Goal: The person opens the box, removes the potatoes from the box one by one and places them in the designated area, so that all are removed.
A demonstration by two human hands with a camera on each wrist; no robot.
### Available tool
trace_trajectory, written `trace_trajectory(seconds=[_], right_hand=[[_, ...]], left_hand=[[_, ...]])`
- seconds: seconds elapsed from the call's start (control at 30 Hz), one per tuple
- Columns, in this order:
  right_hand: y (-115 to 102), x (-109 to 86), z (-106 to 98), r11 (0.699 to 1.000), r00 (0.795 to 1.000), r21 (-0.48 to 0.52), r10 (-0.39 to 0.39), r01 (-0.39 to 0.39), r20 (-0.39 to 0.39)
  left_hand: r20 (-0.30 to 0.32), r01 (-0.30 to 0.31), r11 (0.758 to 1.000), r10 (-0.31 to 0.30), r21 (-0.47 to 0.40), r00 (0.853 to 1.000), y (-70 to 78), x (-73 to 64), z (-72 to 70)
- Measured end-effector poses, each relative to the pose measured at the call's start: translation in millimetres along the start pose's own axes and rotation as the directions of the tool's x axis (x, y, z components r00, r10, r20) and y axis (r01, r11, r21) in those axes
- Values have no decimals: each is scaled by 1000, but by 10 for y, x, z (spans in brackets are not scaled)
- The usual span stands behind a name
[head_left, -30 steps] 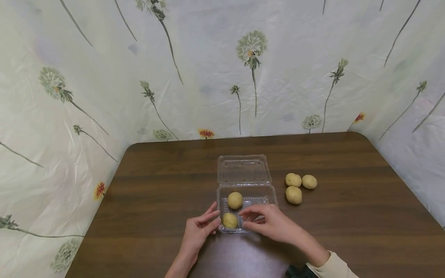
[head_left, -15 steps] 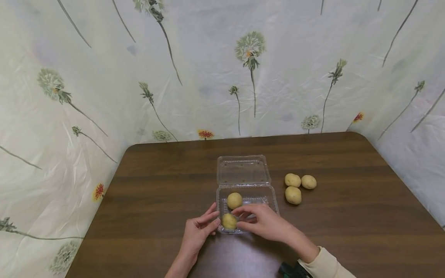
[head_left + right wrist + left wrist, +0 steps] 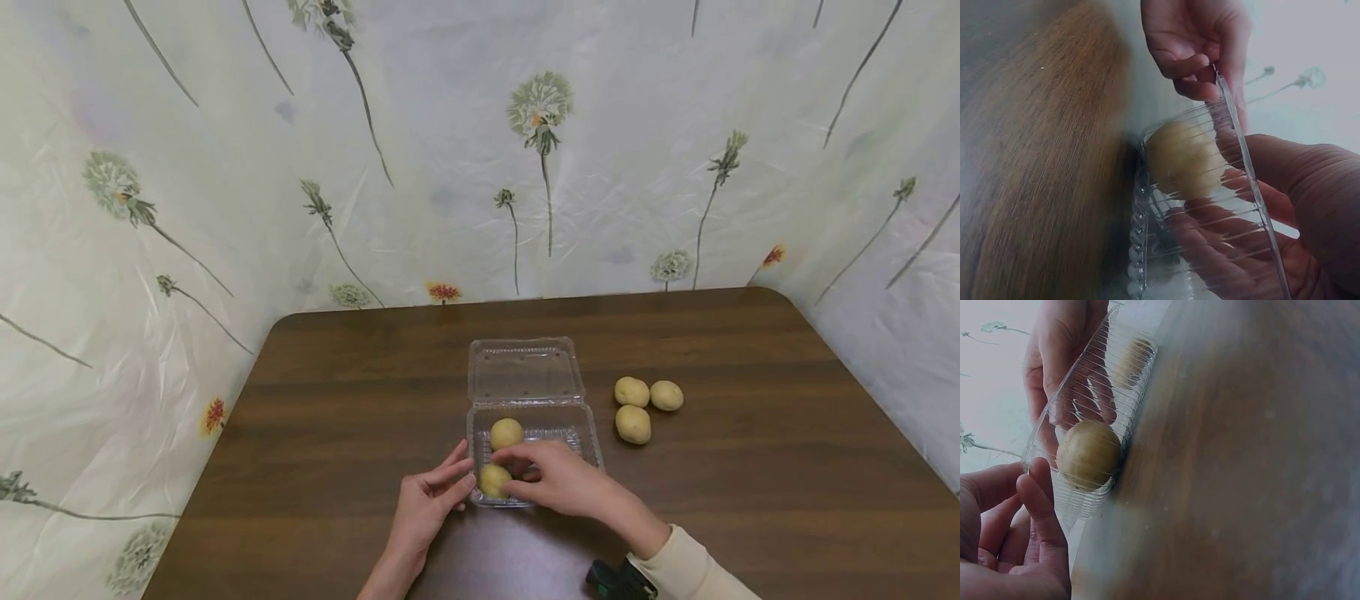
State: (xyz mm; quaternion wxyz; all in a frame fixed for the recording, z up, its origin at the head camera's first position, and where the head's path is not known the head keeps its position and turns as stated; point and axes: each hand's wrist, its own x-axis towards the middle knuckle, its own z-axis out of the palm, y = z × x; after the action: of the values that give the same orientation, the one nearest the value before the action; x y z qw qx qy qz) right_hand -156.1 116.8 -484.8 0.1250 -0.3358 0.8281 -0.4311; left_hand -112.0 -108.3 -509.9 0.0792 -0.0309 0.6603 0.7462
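Note:
A clear plastic clamshell container (image 3: 596, 442) lies on the table with its lid (image 3: 525, 371) folded back. In its left half sit two potatoes: a far one (image 3: 507, 433) and a near-left one (image 3: 492, 482). My left hand (image 3: 422, 504) pinches the left rim between thumb and fingers, as the left wrist view shows. My right hand (image 3: 562, 482) reaches into the container, thumb and curled fingers at either side of the near potato (image 3: 1182, 159). Through the ribbed wall, the left wrist view shows that potato (image 3: 1088, 455) against the right fingers.
Three more potatoes stand close together on the table right of the container: one at the back left (image 3: 632, 391), one at the right (image 3: 667, 396), one in front (image 3: 633, 425). The dark wooden table (image 3: 337, 433) meets a flower-patterned sheet (image 3: 435, 167) behind.
My right hand has moved left inside the container, from beside the near potato to against it. The left hand stays at the rim, and the potatoes have hardly shifted.

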Motion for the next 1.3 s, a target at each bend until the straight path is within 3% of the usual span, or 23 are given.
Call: trace_trajectory(seconds=[0.43, 1.0, 1.3], right_hand=[[23, 111, 21, 996, 999, -89, 12, -8, 46], [54, 128, 30, 998, 999, -55, -12, 15, 44], [50, 110, 39, 999, 1000, 31, -25, 25, 2]], left_hand=[[9, 2, 1000, -2, -7, 1000, -7, 11, -3], [15, 1, 1000, -2, 9, 1000, -29, 41, -7], [13, -14, 1000, 14, 12, 1000, -36, 25, -13]])
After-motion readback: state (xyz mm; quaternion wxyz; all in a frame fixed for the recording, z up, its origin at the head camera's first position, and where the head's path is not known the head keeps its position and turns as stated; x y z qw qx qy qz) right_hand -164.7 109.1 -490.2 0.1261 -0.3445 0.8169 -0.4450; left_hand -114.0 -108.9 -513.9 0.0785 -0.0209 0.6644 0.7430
